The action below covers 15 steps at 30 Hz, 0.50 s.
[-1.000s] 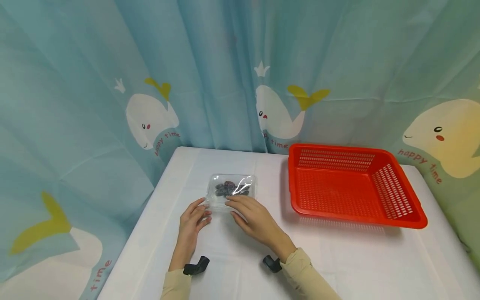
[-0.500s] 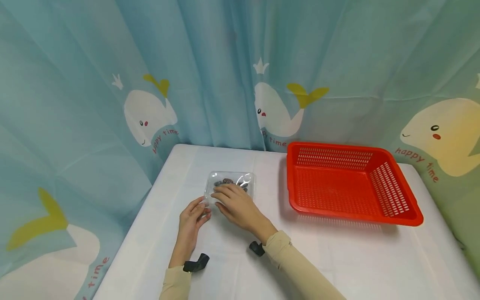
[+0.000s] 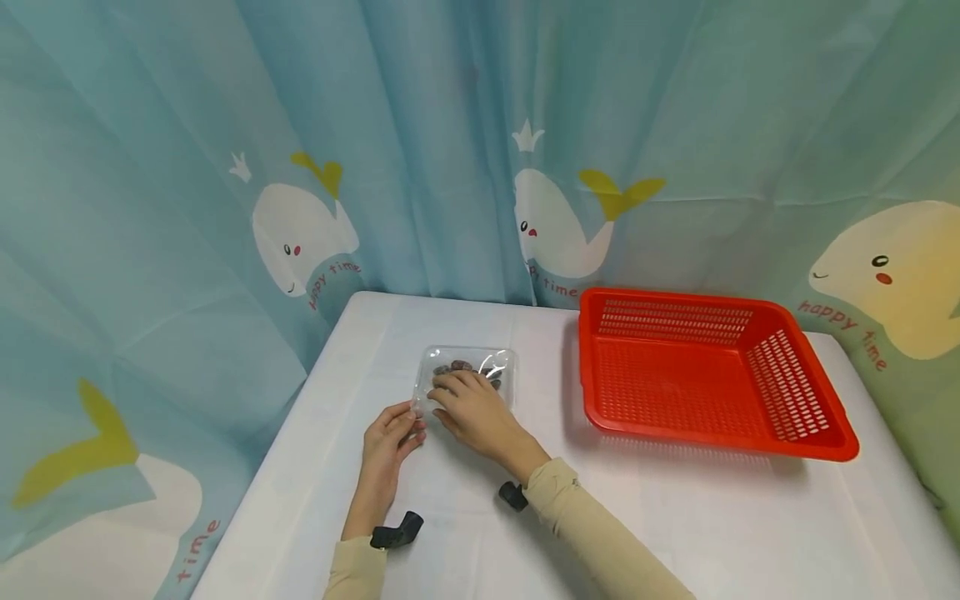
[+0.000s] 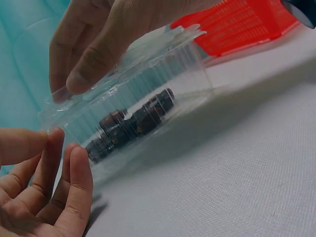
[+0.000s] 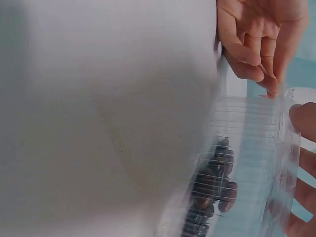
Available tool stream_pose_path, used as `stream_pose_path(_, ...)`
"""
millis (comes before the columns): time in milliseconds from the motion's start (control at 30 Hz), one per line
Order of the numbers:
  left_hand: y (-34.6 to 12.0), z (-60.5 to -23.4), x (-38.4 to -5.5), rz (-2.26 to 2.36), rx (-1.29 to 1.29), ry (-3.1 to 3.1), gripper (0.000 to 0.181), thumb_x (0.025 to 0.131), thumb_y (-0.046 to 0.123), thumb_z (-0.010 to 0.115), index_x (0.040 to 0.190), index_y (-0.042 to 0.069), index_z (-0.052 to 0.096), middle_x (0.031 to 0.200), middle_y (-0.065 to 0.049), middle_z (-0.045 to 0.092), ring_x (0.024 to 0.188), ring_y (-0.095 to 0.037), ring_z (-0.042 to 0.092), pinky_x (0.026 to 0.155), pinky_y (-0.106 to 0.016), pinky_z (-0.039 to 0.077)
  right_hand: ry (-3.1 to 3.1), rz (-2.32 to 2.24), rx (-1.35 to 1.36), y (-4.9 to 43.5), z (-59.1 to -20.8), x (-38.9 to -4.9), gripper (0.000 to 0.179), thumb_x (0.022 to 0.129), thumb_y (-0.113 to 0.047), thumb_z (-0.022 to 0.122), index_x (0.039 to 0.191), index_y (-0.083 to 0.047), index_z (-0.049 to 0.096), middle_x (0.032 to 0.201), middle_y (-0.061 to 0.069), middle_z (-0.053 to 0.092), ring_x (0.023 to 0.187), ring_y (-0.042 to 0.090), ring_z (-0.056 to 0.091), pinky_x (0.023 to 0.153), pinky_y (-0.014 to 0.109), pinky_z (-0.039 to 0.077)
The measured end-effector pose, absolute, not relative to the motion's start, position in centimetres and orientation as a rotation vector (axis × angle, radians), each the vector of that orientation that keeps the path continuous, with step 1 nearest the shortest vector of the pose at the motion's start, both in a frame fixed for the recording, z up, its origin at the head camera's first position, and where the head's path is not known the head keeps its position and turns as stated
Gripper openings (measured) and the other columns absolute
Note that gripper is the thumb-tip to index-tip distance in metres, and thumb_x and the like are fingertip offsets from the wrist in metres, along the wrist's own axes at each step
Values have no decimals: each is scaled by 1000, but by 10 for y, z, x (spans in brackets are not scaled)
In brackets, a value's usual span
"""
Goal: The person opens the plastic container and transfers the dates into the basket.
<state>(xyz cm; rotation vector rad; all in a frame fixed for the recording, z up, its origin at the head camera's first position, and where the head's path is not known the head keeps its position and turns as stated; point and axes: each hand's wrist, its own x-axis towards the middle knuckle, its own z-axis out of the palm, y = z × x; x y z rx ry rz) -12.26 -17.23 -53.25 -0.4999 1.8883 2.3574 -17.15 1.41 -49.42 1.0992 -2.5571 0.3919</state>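
Note:
A clear plastic clamshell box [image 3: 422, 375] sits on the white-covered table, lid down. Inside lie several dark brown, glossy, oblong fruits [image 4: 131, 126] that look like dates. My left hand [image 3: 387, 437] pinches the box's near left corner between thumb and forefinger, its other fingers loosely bent beside the wall. Over the front of the lid lies my right hand [image 3: 472, 412], covering part of the fruits in the head view. Its thumb and fingertips touch the lid close to that same corner, as the left wrist view shows.
A red plastic basket [image 3: 675, 375] with slotted sides stands at the right of the white table [image 3: 465, 533]. Behind the table and along its left side hangs a blue-green curtain [image 3: 427, 167] printed with whales.
My right hand has moved left across the front of the lid, closer to my left hand. The left hand keeps its hold on the corner, and the box stays in place.

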Motion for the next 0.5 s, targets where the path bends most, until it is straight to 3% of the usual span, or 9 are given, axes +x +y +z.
stream_pose_path(267, -171, -529, -121, 2364, -500, 1870, 39, 106, 14, 61, 142, 0, 53, 107, 4, 68, 100, -9, 68, 88, -21, 62, -2559, 264, 1105, 12, -495, -171, 27, 103, -31, 68, 128, -21, 71, 138, -1, 68, 129, 20, 62, 110, 40, 55)
stream_pose_path(500, -172, -525, -125, 2406, -499, 1768, 47, 106, 11, 59, 151, 2, 48, 125, -1, 62, 110, -9, 66, 97, -22, 61, -2467, 19, 1142, 10, -492, -170, 23, 102, -31, 69, 121, -20, 69, 134, 0, 69, 121, 19, 66, 95, 37, 62)
